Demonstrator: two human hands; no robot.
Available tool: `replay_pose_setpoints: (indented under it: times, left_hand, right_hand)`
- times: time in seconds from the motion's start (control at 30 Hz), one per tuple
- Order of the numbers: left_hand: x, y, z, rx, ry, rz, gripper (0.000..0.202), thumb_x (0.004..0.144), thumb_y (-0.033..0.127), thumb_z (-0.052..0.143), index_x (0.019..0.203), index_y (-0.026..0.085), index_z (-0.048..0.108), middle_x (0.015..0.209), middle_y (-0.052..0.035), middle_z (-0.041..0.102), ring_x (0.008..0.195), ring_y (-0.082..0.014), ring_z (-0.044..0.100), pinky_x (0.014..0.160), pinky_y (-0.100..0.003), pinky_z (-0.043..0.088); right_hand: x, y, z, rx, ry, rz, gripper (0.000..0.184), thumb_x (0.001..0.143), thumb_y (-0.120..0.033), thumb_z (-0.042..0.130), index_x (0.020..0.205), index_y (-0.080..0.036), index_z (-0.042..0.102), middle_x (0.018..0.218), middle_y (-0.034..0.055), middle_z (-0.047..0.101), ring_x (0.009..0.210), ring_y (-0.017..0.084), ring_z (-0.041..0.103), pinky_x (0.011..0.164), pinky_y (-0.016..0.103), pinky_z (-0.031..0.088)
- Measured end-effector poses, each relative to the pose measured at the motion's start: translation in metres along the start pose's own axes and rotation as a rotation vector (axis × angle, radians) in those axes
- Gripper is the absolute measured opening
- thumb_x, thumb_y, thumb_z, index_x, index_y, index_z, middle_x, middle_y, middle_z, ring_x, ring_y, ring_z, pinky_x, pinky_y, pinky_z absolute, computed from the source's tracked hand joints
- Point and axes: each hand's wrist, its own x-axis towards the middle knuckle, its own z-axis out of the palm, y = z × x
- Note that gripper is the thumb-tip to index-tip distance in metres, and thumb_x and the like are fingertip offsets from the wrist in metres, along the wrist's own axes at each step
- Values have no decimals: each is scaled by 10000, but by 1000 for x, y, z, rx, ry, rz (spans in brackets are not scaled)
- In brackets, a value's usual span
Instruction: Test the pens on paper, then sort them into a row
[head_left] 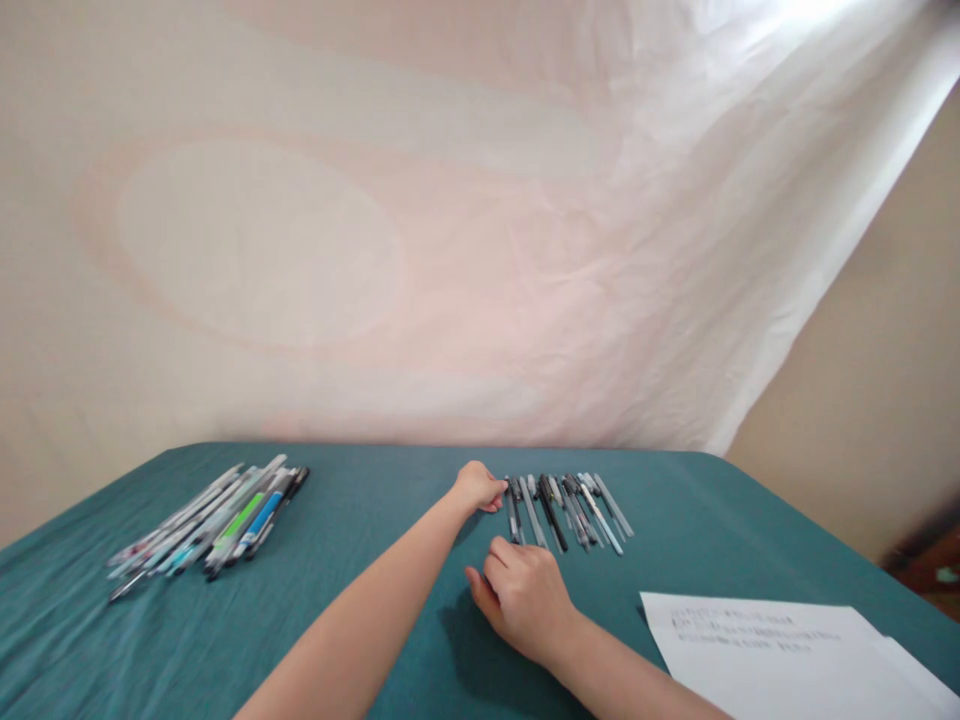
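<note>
Pens (566, 515) sit in a row just right of centre, probably so each is easy to grab. Left hand (478, 487) looks pinched at the row's far left corner, right hand (529, 595) loosely curled by the near ends, can't tell if either's got one. Other bunch (225, 520) is off left.

An indoor room, whether home or office is unclear: a cloth-covered desk (360, 520) carries pens (244, 517) and paper (772, 670), a pale sheet (465, 230) hangs behind, and plain wall (885, 350) shows at right.

Pale curtain (465, 250) behind green-clothed table (375, 500)
</note>
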Motion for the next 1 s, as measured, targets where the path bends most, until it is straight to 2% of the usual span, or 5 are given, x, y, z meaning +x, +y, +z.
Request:
replay_pose_setpoints:
  times: [0.2,0.43,0.57,0.73,1.0]
  left_hand:
    - [-30,-21,-24,-10,10,128,235,669,308,599,800,113,612,602,-29,620,514,-119,567,503,-221,438]
    - [-66,-51,-109,373,355,332,282,695,373,547,842,151,640,814,-78,657,766,-186,595,700,-261,429]
    - [-77,-65,-162,609,541,229,311,752,385,470,896,159,627,895,-85,647,851,-205,577,773,-281,407]
    - [-96,-82,-208,930,979,47,483,759,430,442,1114,107,503,1142,-170,527,1075,-297,444,896,-404,312]
    - [-96,-121,-214,966,1033,-387,731,742,536,376,1260,23,336,1309,-264,320,1197,-400,261,904,-561,201]
  right_hand:
    - [-1,2,5,39,-52,-65,264,856,-273,386,689,-166,560,690,20,553,563,103,509,506,246,260]
    - [-1,0,6,90,-104,-111,226,860,-229,384,710,-169,542,747,10,547,609,97,531,515,242,291]
    - [-2,1,8,87,-140,-115,210,861,-229,376,730,-175,532,764,8,536,628,103,530,525,241,300]
    - [-3,2,11,117,-145,-108,210,863,-227,372,746,-177,540,764,8,535,612,99,520,534,237,310]
    - [-3,1,12,152,-134,-99,205,861,-226,375,754,-182,544,769,11,537,609,101,521,546,232,327]
